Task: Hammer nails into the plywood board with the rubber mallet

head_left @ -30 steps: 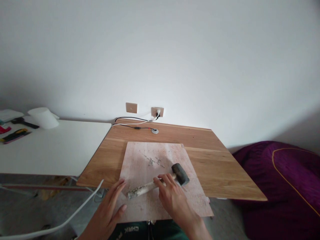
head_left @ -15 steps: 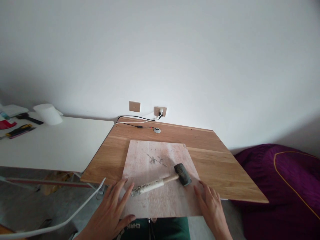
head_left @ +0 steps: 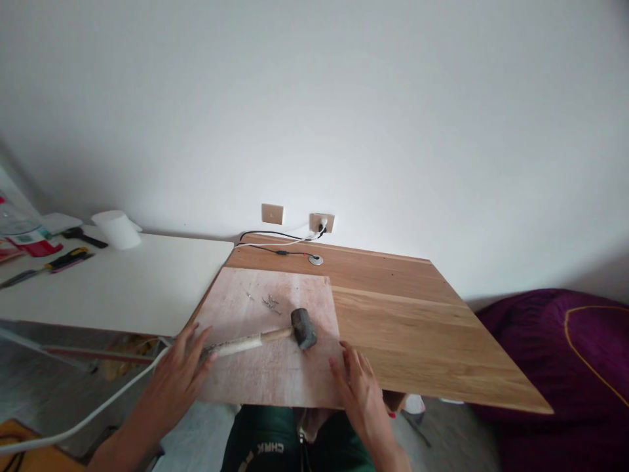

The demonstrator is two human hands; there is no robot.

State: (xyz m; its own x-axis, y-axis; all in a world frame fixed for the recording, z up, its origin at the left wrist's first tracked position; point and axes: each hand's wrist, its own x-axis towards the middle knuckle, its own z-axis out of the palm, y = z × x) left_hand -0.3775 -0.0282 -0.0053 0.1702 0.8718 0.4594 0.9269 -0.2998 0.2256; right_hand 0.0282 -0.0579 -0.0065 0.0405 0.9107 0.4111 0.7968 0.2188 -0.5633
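Board (head_left: 260, 380), one, lies at the near left of the wooden bench (head_left: 422, 328), its near edge above two green trouser legs (head_left: 268, 425). Two hands rest on it, one per side. The left hand (head_left: 179, 373) is at the left edge, fingers spread, its grip released; whether it touches the handle end of the mallet (head_left: 278, 334), I cannot tell. The right hand (head_left: 361, 387) is at the near right edge, its grip released too, fingers loosely extended. One thick white cable (head_left: 93, 413) passes left of the left hand. The one mallet lies across the middle of the board, its black head to the right. Farther on the board, nails (head_left: 270, 303) lie in one loose cluster, too small to count surely. To the right is one purple beanbag (head_left: 531, 367). To the left, one white bench (head_left: 157, 282) carries one yellow-and-black tool (head_left: 69, 259); farther back are one black tool (head_left: 88, 236), one bottle (head_left: 24, 229) and one white roll (head_left: 120, 231). Far on the wooden bench is one round grommet (head_left: 316, 260). On the wall (head_left: 393, 131) are two plates (head_left: 272, 214); the right one has a white plug (head_left: 323, 224) in it.
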